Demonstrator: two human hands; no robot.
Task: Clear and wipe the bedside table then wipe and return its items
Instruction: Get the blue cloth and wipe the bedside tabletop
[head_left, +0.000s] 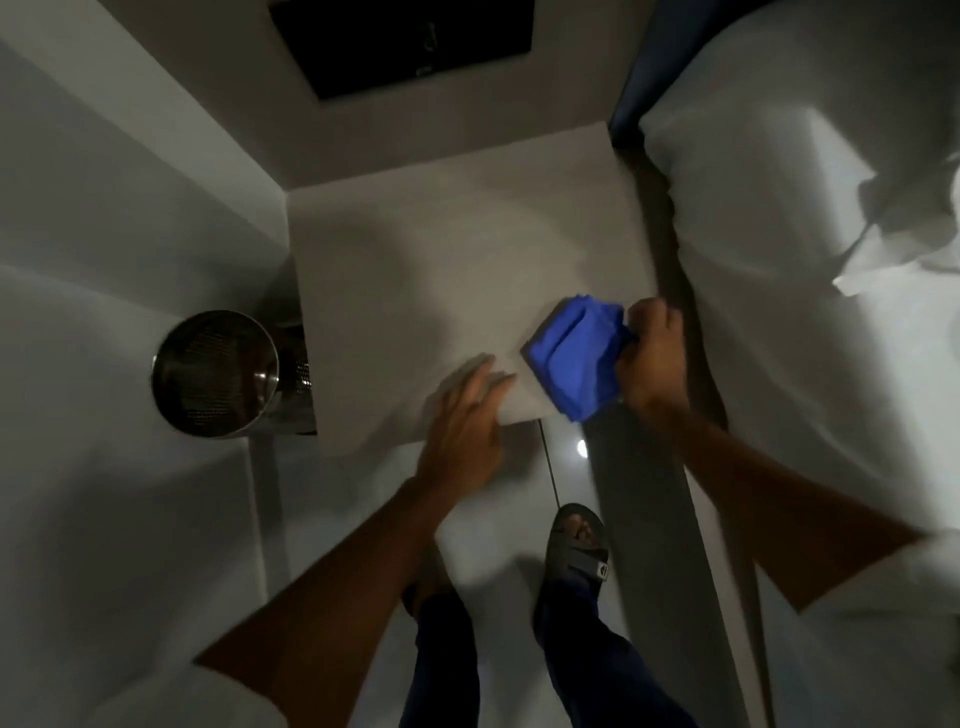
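My right hand (652, 353) is curled closed around one end of a bunched blue cloth (574, 358), thumb and fingers clamped on the fabric. The cloth spreads out to the left of my knuckles and lies pressed against the top of the bedside table (415, 260), close to the table's front right corner, with its lower tip hanging a little past the front edge. My left hand (462, 431) is open, fingers held loosely together and laid flat on the front edge of the table, just to the left of the cloth but not touching it; it grips nothing.

The tabletop is pale and smooth. It is blurred here, so I cannot make out any marks on it.

Tight against the table's right side runs the dark bed frame (670, 249), and my right wrist sits just over that seam. Beyond it lies the white bedding (779, 208), with a crumpled white piece (883, 244) resting on it, well apart from my hands; I cannot tell what it is.

To the left of the table, near its front left corner, a perforated metal bin (215, 371) stands on the floor (130, 519), its open mouth tilted toward me in this wide view. Behind the table, a dark rectangular panel (405, 41) is set in the wall.

Below my arms I see my sandalled foot (576, 551) on the glossy floor, beside the bed's grey base.
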